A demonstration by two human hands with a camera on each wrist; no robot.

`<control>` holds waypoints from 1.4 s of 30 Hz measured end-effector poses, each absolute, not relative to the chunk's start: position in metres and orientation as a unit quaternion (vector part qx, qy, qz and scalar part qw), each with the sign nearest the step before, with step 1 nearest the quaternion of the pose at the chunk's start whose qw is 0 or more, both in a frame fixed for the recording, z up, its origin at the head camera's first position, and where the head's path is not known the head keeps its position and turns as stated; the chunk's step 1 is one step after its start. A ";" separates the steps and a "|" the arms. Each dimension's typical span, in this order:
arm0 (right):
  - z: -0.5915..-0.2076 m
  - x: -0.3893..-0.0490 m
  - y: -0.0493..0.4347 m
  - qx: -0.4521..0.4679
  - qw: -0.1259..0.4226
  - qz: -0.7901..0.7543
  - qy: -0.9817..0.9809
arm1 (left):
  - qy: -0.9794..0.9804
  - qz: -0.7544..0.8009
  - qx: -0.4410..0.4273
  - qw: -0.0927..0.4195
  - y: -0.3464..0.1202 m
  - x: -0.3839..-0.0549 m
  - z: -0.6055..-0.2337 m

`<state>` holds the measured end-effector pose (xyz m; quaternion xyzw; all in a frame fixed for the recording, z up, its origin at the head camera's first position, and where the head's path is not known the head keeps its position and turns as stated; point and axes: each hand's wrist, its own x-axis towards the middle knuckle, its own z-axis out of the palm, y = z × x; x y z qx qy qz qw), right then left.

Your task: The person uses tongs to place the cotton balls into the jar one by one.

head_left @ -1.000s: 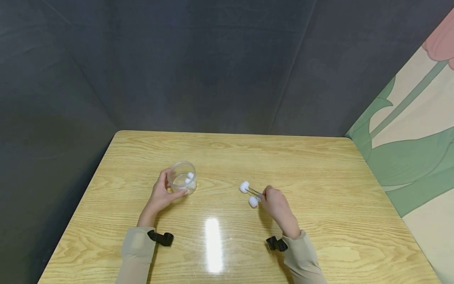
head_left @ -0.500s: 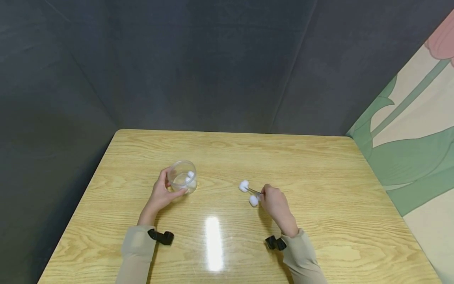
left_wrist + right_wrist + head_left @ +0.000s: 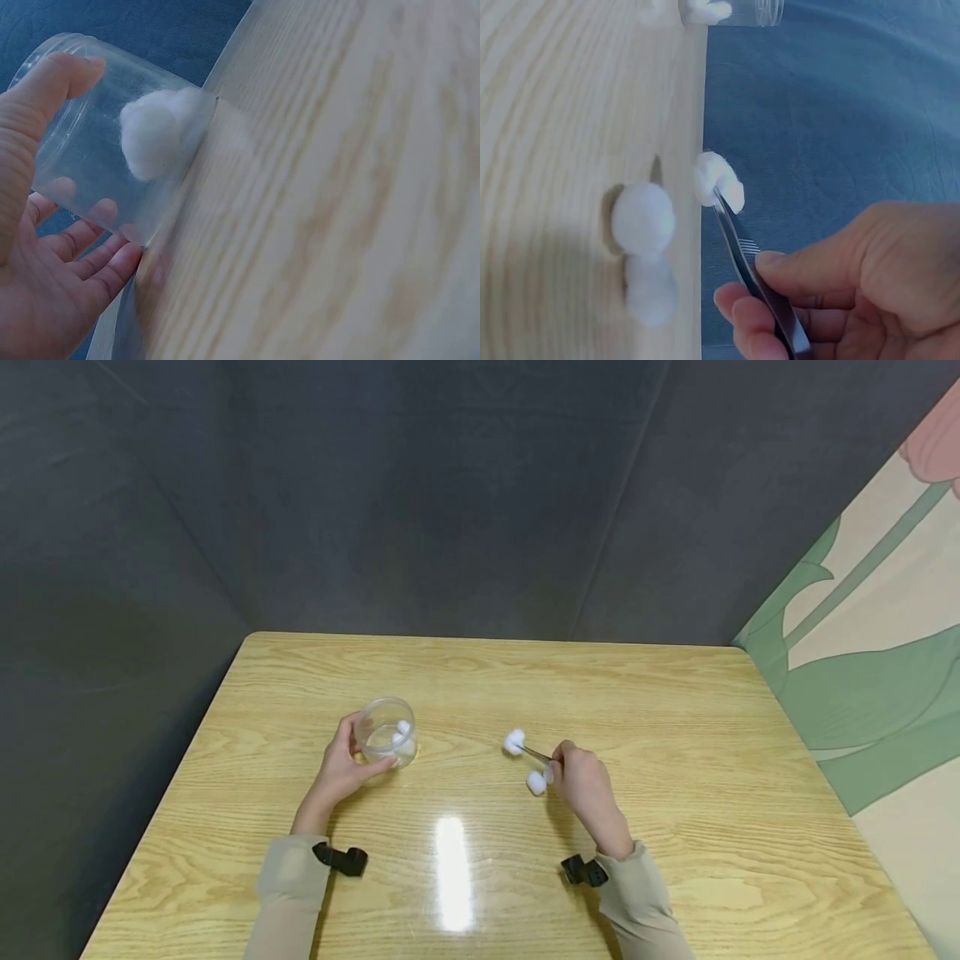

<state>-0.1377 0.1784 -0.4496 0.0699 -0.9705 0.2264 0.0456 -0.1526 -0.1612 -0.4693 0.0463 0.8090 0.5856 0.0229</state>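
My left hand (image 3: pixel 343 770) grips a clear plastic jar (image 3: pixel 385 732) that stands upright on the table, thumb on the near side and fingers round the far side. White cotton balls (image 3: pixel 154 135) lie at the bottom of the jar. In my right hand (image 3: pixel 588 793) a pair of metal tweezers (image 3: pixel 754 274) is pinched between thumb and fingers. The tweezers' tips squeeze one cotton ball (image 3: pixel 718 182), which hangs just above the table. Two more cotton balls (image 3: pixel 643 219) lie side by side on the wood, below the tweezers; in the head view my fingers partly cover one.
The wooden table (image 3: pixel 480 677) reaches back to a dark cloth backdrop (image 3: pixel 450 510). A floral curtain (image 3: pixel 885 652) hangs at the right. Each wrist wears a black camera mount (image 3: pixel 341 861). A bright light reflection lies on the table's front middle.
The tweezers have closed on the far cotton ball and lifted it off the table, slightly away from me. My left hand and the jar stay in place.
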 end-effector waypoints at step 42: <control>-0.423 -0.147 0.142 0.096 0.072 0.269 -0.956 | 0.806 0.590 0.053 0.023 -0.162 -0.153 -0.470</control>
